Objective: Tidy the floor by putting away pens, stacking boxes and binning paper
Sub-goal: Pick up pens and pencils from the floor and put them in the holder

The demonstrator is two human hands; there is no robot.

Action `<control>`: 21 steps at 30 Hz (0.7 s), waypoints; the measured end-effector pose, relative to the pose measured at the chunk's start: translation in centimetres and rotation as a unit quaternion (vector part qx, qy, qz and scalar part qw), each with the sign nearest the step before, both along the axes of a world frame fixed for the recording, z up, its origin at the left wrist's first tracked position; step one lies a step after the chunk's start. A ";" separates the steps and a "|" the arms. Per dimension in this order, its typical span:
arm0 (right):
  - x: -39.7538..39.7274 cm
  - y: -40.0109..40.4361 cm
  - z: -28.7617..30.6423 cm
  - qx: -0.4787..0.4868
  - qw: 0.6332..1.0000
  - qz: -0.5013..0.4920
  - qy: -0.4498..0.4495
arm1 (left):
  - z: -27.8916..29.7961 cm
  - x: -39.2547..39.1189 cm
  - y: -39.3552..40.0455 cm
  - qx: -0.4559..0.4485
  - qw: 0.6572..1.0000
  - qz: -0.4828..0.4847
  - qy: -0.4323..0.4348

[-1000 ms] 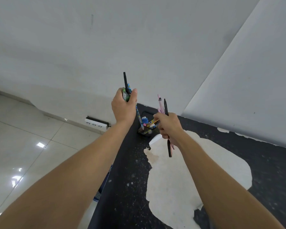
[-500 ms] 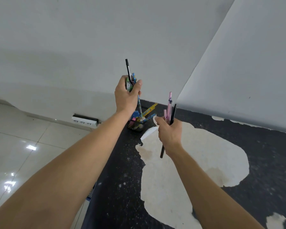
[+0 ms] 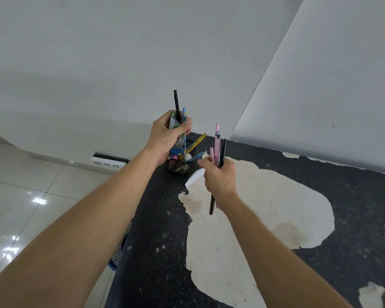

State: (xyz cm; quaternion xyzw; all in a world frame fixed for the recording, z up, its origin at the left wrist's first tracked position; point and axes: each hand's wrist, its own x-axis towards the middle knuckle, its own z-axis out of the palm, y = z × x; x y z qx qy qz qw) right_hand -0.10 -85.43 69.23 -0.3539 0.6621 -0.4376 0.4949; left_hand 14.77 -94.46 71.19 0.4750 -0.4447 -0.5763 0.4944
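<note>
Nearest the camera, both bare forearms reached forward over a black table (image 3: 156, 252) with a worn pale patch (image 3: 253, 218) across its middle. Right hand (image 3: 220, 181) was closed around a bundle of pens (image 3: 217, 143): pink ones and a black one, tips pointing up, with a dark shaft sticking out below the fist. Its forefinger was partly extended toward the holder.

Just beyond, a mesh holder (image 3: 178, 168) stood on the table near the far edge, holding a yellow pencil (image 3: 195, 144), a blue pen and other small items, several leaning right. A white paper scrap (image 3: 195, 177) lay on the table between the holder and the right hand.

Left hand (image 3: 167, 135) was above the holder, fingers wrapped around a green pack (image 3: 173, 122), a black pen (image 3: 177, 105) and a blue patterned pencil (image 3: 184, 114), both upright; the pencil's lower end reached down toward the holder.

Farther back: a white power strip (image 3: 108, 162) on the tiled floor (image 3: 20, 185) against the wall (image 3: 120, 52).
</note>
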 end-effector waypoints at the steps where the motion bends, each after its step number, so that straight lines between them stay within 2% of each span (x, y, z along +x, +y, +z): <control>1: 0.1 0.0 -0.2 0.002 1.000 0.005 0.006 | -0.2 0.1 0.0 0.006 1.000 0.002 0.000; 7: 0.3 0.0 -0.8 0.017 0.999 0.027 0.016 | -0.4 -0.2 -0.2 0.010 0.999 0.029 0.030; 13: 0.3 -0.3 -0.4 0.003 0.998 0.054 0.032 | -0.8 -0.5 0.3 0.038 0.992 0.021 0.122; 15: 0.4 -0.6 -0.3 0.006 0.997 0.067 0.035 | -0.6 -0.3 0.6 0.019 0.995 0.018 0.101; 21: 0.6 -0.5 0.2 0.036 0.995 0.090 0.024 | -0.7 0.2 1.2 -0.004 0.999 0.001 -0.037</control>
